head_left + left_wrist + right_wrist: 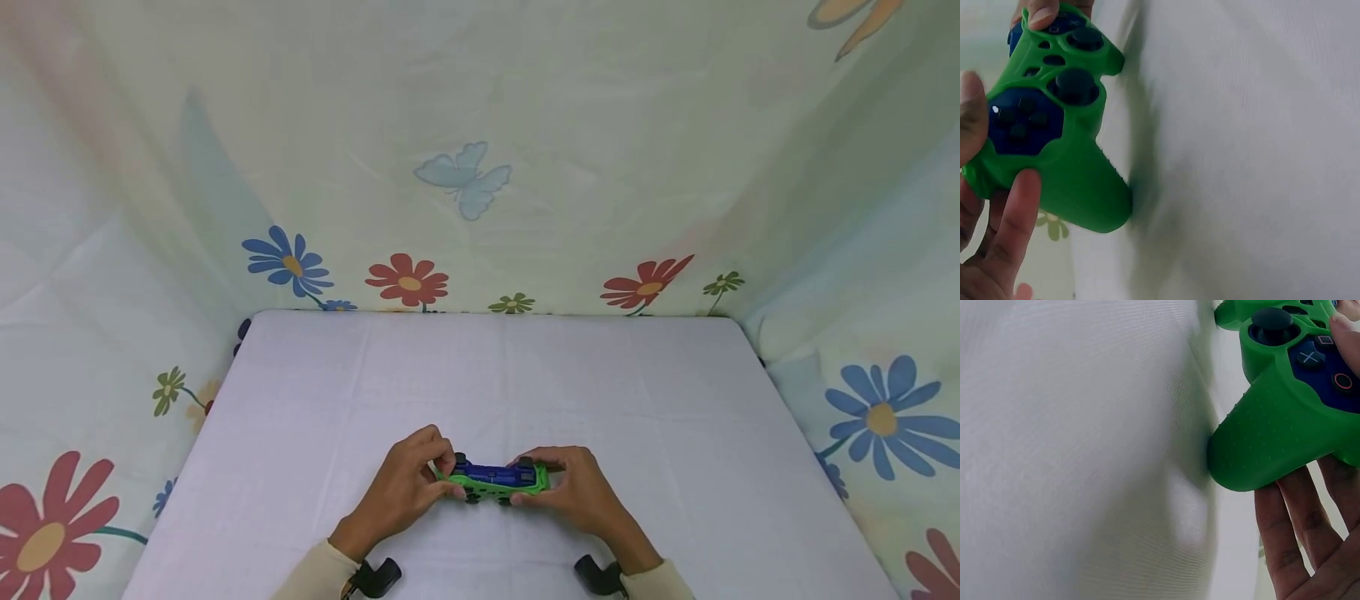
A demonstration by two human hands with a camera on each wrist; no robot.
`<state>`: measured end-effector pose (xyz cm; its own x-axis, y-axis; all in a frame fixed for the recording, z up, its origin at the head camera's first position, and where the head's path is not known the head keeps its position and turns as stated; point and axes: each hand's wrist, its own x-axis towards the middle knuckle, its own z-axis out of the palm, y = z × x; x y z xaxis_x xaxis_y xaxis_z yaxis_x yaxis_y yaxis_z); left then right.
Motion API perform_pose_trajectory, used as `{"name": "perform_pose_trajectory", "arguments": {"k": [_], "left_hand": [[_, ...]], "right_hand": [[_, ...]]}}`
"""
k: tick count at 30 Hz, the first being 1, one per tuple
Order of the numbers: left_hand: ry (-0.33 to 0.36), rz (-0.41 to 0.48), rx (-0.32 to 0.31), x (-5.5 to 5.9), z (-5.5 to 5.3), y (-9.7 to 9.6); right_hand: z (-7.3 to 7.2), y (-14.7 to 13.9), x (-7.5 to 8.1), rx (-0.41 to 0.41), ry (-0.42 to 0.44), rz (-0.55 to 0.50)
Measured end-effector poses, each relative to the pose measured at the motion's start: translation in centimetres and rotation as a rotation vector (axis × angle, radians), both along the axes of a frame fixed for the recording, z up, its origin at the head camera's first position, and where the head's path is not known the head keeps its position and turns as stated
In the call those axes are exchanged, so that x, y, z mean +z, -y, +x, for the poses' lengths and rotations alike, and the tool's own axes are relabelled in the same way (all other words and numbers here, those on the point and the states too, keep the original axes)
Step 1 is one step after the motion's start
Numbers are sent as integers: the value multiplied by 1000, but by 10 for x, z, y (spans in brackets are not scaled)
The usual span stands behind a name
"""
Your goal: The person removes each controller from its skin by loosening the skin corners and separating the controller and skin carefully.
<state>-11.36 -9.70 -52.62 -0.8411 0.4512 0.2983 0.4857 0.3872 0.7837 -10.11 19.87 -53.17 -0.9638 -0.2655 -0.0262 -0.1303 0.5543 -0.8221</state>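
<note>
A blue game controller (495,475) in a green cover (487,490) stands on its grips at the front middle of the table, its back edge upward. My left hand (408,479) pinches its left end, thumb on the near side and fingers curled over the top. In the left wrist view, a fingertip lies along the green cover (1079,181) beside the directional pad (1022,119). My right hand (573,487) grips the other end. The right wrist view shows its thumb by the face buttons (1325,362) and its fingers behind the controller.
A white cloth covers the table (510,375). Behind it hangs a pale curtain (600,167) printed with flowers and a butterfly, which also runs down both sides. Black wrist cameras (375,577) sit below both hands.
</note>
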Motion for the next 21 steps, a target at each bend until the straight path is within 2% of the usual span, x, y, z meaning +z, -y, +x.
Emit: {"name": "perform_pose_trajectory", "arguments": {"k": [3, 10, 14, 21], "left_hand": [[9, 37, -12, -3, -2, 2], [-1, 100, 40, -12, -3, 0], [4, 121, 42, -16, -3, 0], [88, 135, 48, -18, -5, 0]], "right_hand": [[-1, 1, 0, -5, 11, -1], [-1, 1, 0, -31, 32, -1], [-2, 2, 0, -35, 37, -10], [-8, 1, -6, -58, 37, -22]]}}
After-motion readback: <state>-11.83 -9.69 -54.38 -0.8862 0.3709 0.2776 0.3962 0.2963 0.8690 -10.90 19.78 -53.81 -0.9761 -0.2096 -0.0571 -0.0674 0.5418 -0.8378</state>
